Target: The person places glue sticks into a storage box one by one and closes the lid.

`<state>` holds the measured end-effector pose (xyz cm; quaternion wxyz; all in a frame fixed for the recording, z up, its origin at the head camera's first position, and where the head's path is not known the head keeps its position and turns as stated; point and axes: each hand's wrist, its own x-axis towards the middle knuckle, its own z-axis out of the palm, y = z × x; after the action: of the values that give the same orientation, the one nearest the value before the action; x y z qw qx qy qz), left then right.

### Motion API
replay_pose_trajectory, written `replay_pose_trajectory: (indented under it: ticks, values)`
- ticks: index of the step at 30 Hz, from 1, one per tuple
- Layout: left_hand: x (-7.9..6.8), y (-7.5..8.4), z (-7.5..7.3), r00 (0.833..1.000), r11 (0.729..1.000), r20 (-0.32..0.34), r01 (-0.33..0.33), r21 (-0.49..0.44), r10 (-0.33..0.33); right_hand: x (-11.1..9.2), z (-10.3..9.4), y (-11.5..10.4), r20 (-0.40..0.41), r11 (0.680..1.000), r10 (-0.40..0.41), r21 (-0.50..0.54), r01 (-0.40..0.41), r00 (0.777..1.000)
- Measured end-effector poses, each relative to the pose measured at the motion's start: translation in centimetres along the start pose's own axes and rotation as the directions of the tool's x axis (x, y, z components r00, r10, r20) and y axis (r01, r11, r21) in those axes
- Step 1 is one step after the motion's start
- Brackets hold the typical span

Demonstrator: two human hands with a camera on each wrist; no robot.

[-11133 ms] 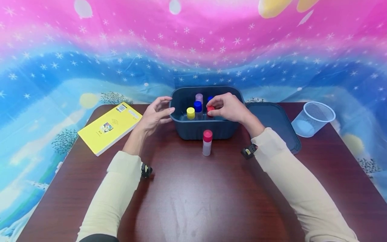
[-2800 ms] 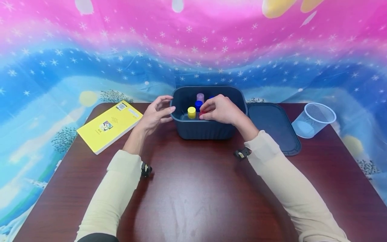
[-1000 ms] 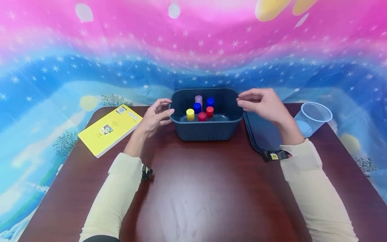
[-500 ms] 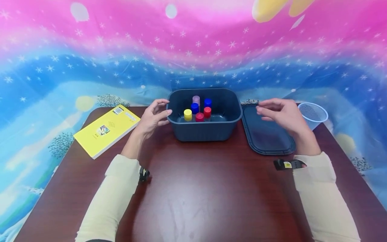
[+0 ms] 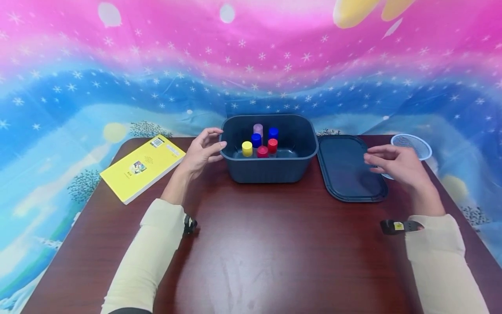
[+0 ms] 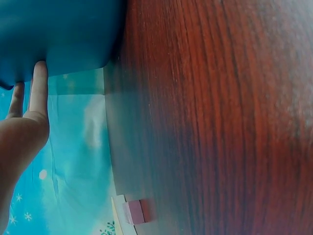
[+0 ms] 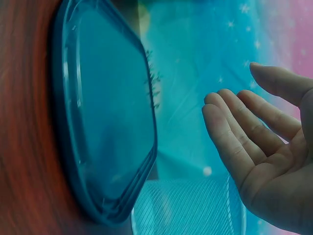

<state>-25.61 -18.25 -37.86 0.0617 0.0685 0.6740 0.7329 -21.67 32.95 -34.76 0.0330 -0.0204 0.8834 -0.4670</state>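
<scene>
My left hand (image 5: 201, 152) touches the left end of a dark plastic storage box (image 5: 270, 171), its thumb at the rim. The left wrist view shows straight fingers (image 6: 40, 88) against the outer wall. Several small capped bottles stand upright inside: a yellow cap (image 5: 247, 148), two blue caps, two red caps (image 5: 272, 145) and a pale purple bottle (image 5: 257, 130). Their lower parts are hidden by the box's front wall. On the right, my right hand (image 5: 400, 168) hovers over the right edge of the box's dark lid (image 5: 349, 170), fingers relaxed and holding nothing.
A yellow book (image 5: 143, 168) lies on the left of the brown table (image 5: 266, 244). Partly behind my right hand, a white mesh basket (image 5: 412, 146) leans on its side near the table's right edge. A patterned cloth (image 5: 251, 65) hangs behind the table.
A red-capped bottle that stood before the box is now inside it. My right hand has left the bottles and moved right, past the lid's middle. My left hand stays at the box.
</scene>
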Motion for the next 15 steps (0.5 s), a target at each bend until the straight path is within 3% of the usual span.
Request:
replay_pose_trajectory:
  ticks: [15]
  values:
    - [0.1,-0.1,-0.1,1.0,1.0,0.008,0.002,-0.018,-0.002,-0.1,-1.4,3.8,0.034,0.998,0.038,0.046,-0.04,0.999]
